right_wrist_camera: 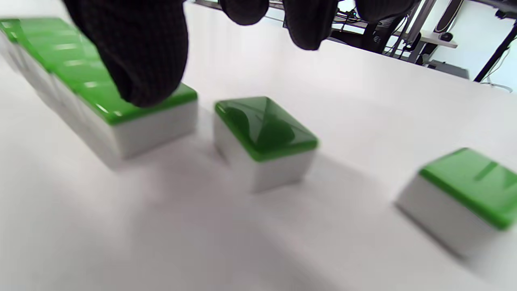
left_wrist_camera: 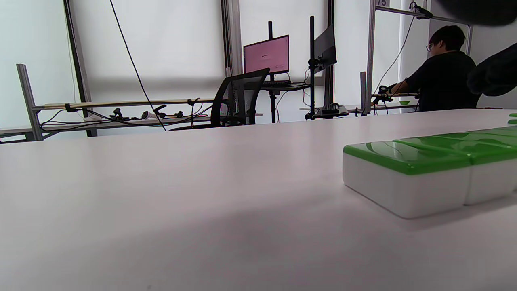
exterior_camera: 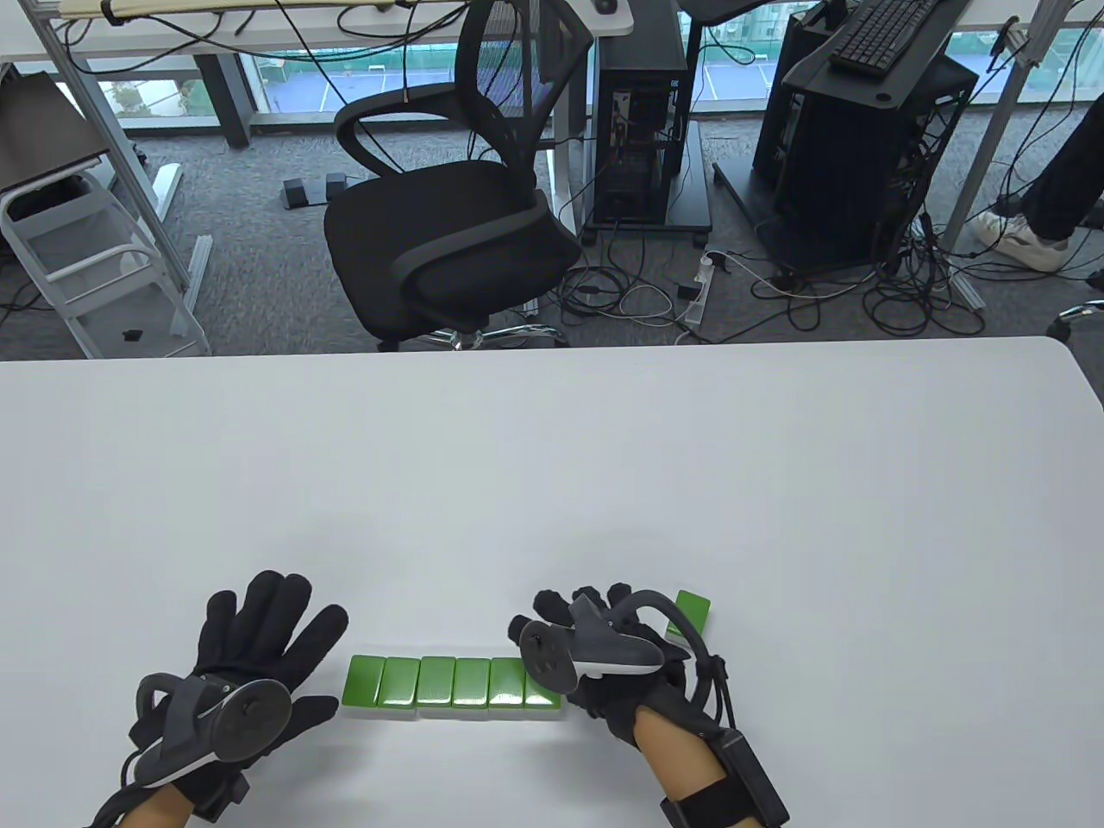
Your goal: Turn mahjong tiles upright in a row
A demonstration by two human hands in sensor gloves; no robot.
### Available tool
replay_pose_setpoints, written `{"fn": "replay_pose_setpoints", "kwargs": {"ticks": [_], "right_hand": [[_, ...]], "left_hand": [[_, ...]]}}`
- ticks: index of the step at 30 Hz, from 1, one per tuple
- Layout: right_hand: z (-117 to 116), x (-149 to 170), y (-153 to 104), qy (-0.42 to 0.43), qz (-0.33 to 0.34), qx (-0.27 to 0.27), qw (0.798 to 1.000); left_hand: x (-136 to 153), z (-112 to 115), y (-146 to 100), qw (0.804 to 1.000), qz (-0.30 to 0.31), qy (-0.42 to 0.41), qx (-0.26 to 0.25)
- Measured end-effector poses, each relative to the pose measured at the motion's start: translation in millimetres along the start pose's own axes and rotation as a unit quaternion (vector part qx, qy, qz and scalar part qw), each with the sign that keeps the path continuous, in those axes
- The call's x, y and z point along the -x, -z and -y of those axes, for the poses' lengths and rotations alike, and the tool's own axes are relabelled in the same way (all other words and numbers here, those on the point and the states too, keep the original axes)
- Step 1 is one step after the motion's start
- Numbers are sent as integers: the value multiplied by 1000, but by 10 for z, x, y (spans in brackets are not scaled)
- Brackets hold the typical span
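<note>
Lying flat near your edge of the white table (exterior_camera: pixel 552 483), a row of green-backed, white-bodied mahjong tiles (exterior_camera: pixel 435 683) sits side by side, each touching the next, green faces up. Your left hand (exterior_camera: pixel 237 668) in its black sensor glove rests just left of the row's left end with fingers spread wide, holding nothing. Your right hand (exterior_camera: pixel 604 664) hangs over the row's right end; the right wrist view shows a gloved fingertip (right_wrist_camera: pixel 137 60) close over the green top of the row's end tile (right_wrist_camera: pixel 133 117), though you cannot tell whether it presses down. The remaining fingers hang loose and apart, gripping nothing. A separate green-topped tile (right_wrist_camera: pixel 264 139) stands a small gap away from that end tile, and a third loose green-topped tile (right_wrist_camera: pixel 464 198) lies well apart further right, angled to the row. From the table view only one loose tile shows past your right hand.
</note>
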State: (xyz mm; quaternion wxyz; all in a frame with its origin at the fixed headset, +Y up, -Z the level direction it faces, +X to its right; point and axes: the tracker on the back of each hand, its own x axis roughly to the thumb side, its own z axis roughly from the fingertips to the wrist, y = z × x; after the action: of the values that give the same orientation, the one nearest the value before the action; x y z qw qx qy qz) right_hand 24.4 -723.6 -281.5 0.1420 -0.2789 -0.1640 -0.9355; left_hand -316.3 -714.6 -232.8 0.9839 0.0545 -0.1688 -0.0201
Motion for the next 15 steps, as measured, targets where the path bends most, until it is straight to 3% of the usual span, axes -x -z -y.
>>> {"fn": "replay_pose_setpoints", "kwargs": {"ticks": [4, 6, 15], "right_hand": [[-184, 85, -3, -44, -19, -29, 998], [-262, 109, 18, -65, -21, -19, 997], [-366, 50, 189, -85, -17, -19, 996]], "left_hand": [[-5, 9, 3, 1000, 2, 0, 2], [-13, 20, 5, 1000, 3, 2, 5], [-9, 40, 7, 1000, 1, 1, 11]]}}
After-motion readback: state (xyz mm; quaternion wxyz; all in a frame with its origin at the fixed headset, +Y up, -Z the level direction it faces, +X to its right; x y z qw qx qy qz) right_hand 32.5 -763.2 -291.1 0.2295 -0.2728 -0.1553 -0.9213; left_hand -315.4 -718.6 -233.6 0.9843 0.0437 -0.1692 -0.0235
